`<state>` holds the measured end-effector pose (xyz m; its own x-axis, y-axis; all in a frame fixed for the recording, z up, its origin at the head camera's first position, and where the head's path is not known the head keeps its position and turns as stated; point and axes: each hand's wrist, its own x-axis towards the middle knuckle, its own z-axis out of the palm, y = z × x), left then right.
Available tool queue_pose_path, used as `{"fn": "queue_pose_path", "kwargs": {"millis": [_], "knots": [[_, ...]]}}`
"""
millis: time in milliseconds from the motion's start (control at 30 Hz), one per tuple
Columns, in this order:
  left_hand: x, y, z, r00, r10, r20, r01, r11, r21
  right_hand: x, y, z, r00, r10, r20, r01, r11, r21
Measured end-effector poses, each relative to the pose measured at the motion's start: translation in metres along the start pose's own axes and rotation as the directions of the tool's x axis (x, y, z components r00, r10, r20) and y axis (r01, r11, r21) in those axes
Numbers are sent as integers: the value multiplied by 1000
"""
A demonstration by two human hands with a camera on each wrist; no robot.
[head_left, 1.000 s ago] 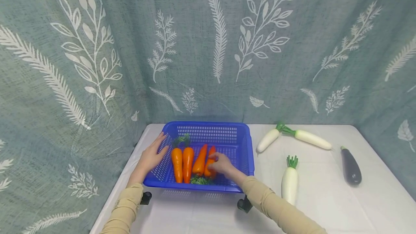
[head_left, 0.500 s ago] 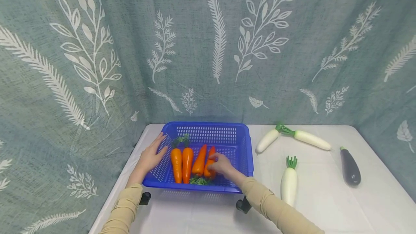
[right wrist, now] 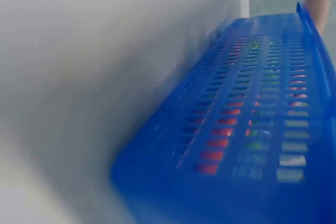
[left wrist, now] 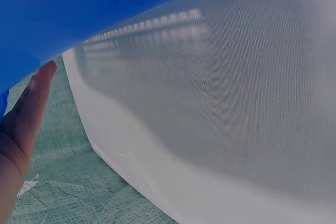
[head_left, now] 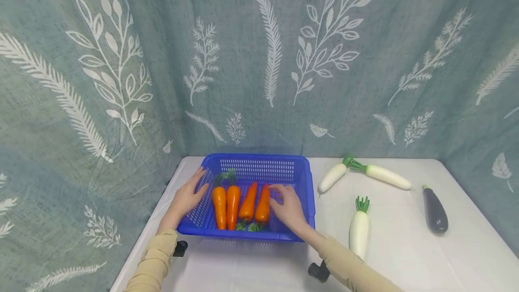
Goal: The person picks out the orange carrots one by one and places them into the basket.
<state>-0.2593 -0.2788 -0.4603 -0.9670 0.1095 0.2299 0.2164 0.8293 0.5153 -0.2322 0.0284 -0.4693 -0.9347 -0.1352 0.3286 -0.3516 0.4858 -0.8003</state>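
A blue plastic basket [head_left: 259, 235] holds several orange carrots lying side by side. Two carrots on the left have green tops at the far end, while the tops of the others show near the front wall. My left hand [head_left: 189, 198] rests against the basket's left rim with fingers extended; in the left wrist view the left hand [left wrist: 26, 124] lies along the blue wall. Over the basket's right half is my right hand [head_left: 291, 206], loosely bent and holding nothing, its fingertips beside the rightmost carrot [head_left: 263, 206]. The right wrist view shows the slotted front wall [right wrist: 236, 129], orange showing through it.
Two white radishes [head_left: 333, 177] lie at the back right with their green tops together. Another white radish [head_left: 359, 231] lies nearer, partly behind the right sleeve [head_left: 352, 262]. An eggplant [head_left: 435, 211] is at the far right of the white table [head_left: 405, 242]. A patterned curtain [head_left: 243, 57] surrounds it.
My right hand has let go of the rightmost carrot and moved a little to the right, uncovering it. My left hand stays at the basket's left rim.
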Motion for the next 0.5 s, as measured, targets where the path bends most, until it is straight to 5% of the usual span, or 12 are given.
{"fn": "queue_pose_path", "kwargs": {"millis": [167,333,500], "knots": [[-2,1,-2,1000,2,-1,-2,1000,-18,-13,6,-33,978,-169,-120,173,985,20],[-3,2,-5,1000,7,-15,-7,1000,6,-22,20,-66,935,-253,-247,248,967,-53],[-7,2,-6,990,-5,-140,19,995,100,-39,42,-90,916,-283,-285,250,957,-147]]}}
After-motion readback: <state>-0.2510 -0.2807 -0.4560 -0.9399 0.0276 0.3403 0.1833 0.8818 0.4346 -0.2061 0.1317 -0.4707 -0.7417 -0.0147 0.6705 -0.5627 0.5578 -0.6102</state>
